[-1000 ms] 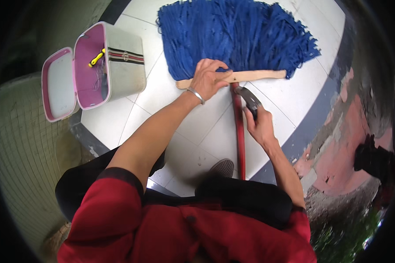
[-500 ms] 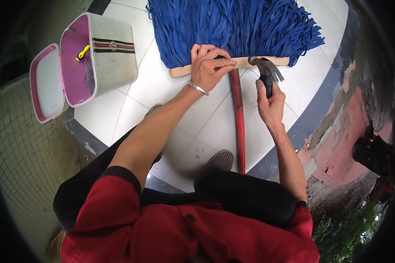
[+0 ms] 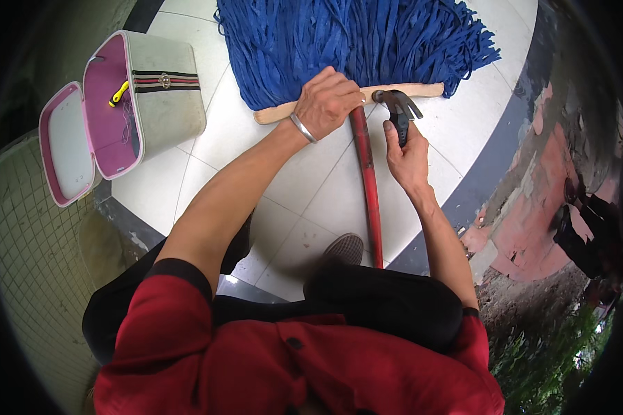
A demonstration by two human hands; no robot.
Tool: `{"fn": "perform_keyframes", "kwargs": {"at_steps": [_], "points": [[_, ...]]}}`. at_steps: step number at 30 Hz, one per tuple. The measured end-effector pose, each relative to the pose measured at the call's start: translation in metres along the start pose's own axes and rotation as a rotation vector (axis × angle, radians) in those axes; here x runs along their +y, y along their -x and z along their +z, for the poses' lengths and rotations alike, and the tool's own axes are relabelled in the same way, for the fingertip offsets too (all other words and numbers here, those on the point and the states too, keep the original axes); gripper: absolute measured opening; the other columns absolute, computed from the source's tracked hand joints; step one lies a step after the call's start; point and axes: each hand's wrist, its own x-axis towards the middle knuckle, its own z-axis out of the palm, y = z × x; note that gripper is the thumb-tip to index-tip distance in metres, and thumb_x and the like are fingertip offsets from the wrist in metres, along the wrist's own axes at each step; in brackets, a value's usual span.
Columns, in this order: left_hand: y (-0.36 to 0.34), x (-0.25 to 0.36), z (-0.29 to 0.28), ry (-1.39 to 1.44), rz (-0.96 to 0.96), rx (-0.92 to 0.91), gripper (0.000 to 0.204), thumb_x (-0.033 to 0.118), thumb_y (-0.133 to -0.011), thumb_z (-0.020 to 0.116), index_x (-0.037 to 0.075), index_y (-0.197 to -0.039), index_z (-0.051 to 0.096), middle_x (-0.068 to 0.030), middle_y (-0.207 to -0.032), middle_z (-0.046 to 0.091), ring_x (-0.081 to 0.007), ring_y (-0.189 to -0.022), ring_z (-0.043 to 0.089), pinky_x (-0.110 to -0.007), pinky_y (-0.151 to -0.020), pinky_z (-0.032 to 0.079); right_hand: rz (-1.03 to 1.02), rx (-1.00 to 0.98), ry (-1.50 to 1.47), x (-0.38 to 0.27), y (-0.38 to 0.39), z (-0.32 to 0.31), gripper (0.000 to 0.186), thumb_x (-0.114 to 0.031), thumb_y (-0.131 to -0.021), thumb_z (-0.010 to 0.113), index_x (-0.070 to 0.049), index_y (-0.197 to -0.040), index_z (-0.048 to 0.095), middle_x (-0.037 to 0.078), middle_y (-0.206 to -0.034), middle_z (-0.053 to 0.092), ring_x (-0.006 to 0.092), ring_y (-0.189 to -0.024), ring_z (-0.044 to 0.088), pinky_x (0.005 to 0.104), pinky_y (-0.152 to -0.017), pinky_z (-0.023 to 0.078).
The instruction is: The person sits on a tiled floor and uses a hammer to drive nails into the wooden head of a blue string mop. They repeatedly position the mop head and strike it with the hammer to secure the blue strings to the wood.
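Observation:
A large mop lies on the tiles in front of me, with a head of blue strips (image 3: 360, 41), a pale wooden bar (image 3: 422, 90) and a red handle (image 3: 369, 187) that runs back toward me. My left hand (image 3: 327, 102) is closed over the bar, just left of where the handle meets it. Whatever its fingertips may pinch is too small to make out. In my right hand (image 3: 410, 162) is a claw hammer (image 3: 398, 107) with a black grip. Its striking face is at the bar, right of the handle; I cannot tell whether they touch.
On the left a beige bin (image 3: 169, 114) lies on its side, its pink-rimmed lid (image 3: 69, 149) swung open. Inside is a yellow-handled screwdriver (image 3: 119, 93). My shoe (image 3: 344, 249) is beside the mop handle. A dark tile border (image 3: 474, 183) curves along the right, with rough ground beyond.
My left fingers, earlier stretched toward the handle joint in a pinch, are now more curled over the bar. The hammer is a little nearer the joint. The whole view has shifted slightly.

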Motion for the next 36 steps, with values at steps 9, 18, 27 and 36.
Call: {"fn": "perform_keyframes", "kwargs": {"at_steps": [9,18,27,36], "points": [[-0.002,-0.008,0.0,0.167,-0.118,-0.057,0.006,0.011,-0.076,0.075,0.007,-0.075,0.07,-0.0032,-0.079,0.063,-0.0219,-0.075,0.057,-0.034,-0.075,0.046,-0.04,-0.008,-0.025,-0.013,0.004,-0.01,0.025,-0.023,-0.098,0.062,0.002,-0.093,0.062,0.007,-0.054,0.046,0.0142,-0.05,0.043,0.0322,-0.05,0.04],[0.002,-0.008,0.002,0.202,-0.202,-0.052,0.008,0.01,-0.072,0.079,0.007,-0.075,0.072,-0.0022,-0.079,0.063,-0.0226,-0.075,0.055,-0.034,-0.073,0.046,-0.152,-0.074,0.052,-0.034,0.01,-0.005,0.018,-0.014,-0.096,0.064,0.004,-0.098,0.062,0.012,-0.061,0.052,0.014,-0.054,0.046,0.033,-0.051,0.041],[0.003,-0.011,0.0,0.184,-0.255,-0.12,0.007,0.012,-0.073,0.079,0.008,-0.076,0.074,-0.0005,-0.08,0.062,-0.0218,-0.078,0.055,-0.034,-0.076,0.047,-0.153,-0.134,0.197,-0.037,0.011,-0.011,0.019,-0.012,-0.094,0.063,0.006,-0.099,0.06,0.02,-0.06,0.059,0.0345,-0.051,0.063,0.0398,-0.051,0.048],[0.002,-0.008,-0.005,0.235,-0.251,-0.103,0.008,0.013,-0.074,0.078,0.008,-0.075,0.073,0.0003,-0.08,0.063,-0.0216,-0.079,0.055,-0.033,-0.078,0.047,-0.364,-0.046,0.047,-0.049,0.015,-0.022,0.017,-0.009,-0.092,0.063,0.004,-0.101,0.057,0.02,-0.064,0.059,0.0333,-0.05,0.06,0.0383,-0.05,0.047]]}}
